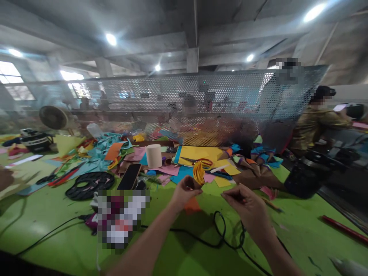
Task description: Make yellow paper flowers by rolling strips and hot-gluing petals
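Note:
My left hand (pixel 184 192) is closed in a pinch on a curled yellow paper piece (pixel 199 172), held just above the green table (pixel 57 226). My right hand (pixel 247 205) hovers a little to the right of it with the fingers curled together; whether anything sits in them is blurred. An orange paper scrap (pixel 192 205) lies on the table right under my left hand. Beyond the yellow curl rest red-handled scissors (pixel 201 161) on a yellow sheet (pixel 201 154).
A black cable (pixel 221 234) loops under my wrists. A phone (pixel 129 176), a paper roll (pixel 153 155), a black round tray (pixel 89 184) and heaps of coloured paper (pixel 100 157) cover the far table. A perforated metal screen (pixel 178 103) stands behind; a person (pixel 313 122) sits at right.

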The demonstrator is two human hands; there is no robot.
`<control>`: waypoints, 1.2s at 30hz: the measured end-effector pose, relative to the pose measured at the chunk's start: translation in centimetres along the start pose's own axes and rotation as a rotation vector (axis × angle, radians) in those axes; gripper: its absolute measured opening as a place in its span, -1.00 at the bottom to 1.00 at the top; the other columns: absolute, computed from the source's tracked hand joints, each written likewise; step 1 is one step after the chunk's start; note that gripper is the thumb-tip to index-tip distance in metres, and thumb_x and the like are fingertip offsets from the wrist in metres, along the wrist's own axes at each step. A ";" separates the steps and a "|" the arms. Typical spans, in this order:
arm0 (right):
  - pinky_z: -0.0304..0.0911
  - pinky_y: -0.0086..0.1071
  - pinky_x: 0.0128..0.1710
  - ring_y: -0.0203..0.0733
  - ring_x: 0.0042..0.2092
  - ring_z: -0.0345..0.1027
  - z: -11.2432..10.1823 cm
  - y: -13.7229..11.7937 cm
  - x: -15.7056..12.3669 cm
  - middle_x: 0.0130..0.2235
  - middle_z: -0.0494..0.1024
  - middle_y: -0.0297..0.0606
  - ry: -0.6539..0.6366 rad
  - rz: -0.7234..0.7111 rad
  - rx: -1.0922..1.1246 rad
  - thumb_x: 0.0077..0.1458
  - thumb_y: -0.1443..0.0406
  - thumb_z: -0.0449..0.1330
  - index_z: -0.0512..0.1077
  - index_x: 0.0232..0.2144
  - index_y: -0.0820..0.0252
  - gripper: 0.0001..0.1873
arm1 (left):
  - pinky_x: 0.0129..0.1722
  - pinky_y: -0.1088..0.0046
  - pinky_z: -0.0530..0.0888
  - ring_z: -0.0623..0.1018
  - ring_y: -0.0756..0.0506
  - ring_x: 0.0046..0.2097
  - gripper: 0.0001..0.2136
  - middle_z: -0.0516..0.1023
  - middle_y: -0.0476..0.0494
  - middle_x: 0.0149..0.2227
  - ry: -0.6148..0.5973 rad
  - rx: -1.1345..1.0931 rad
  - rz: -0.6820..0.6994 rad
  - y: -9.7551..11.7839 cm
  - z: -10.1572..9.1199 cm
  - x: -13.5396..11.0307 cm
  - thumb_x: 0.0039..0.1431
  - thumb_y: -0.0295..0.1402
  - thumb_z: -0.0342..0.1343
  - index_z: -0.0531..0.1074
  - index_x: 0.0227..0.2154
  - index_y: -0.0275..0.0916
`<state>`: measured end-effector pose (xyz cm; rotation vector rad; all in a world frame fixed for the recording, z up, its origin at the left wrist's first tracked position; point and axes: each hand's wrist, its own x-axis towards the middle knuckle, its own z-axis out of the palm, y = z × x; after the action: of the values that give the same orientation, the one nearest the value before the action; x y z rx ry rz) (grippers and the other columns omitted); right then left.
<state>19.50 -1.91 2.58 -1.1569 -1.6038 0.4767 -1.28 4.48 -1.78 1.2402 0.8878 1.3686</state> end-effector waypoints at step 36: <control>0.32 -0.29 -0.23 -0.09 -0.25 0.44 2.4 0.8 0.4 -0.30 0.57 -0.27 -0.200 0.119 0.079 -0.11 0.21 0.38 0.47 -0.29 0.20 -0.69 | -0.22 0.35 0.46 0.53 -0.13 -0.28 -0.52 0.59 -0.20 -0.34 -0.247 -0.047 -0.034 1.2 3.7 -3.1 -0.31 -0.11 0.46 0.54 -0.33 -0.31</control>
<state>17.75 -0.67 1.26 -1.1789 -1.6758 0.7466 1.83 0.81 -0.56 1.3190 0.6975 1.1729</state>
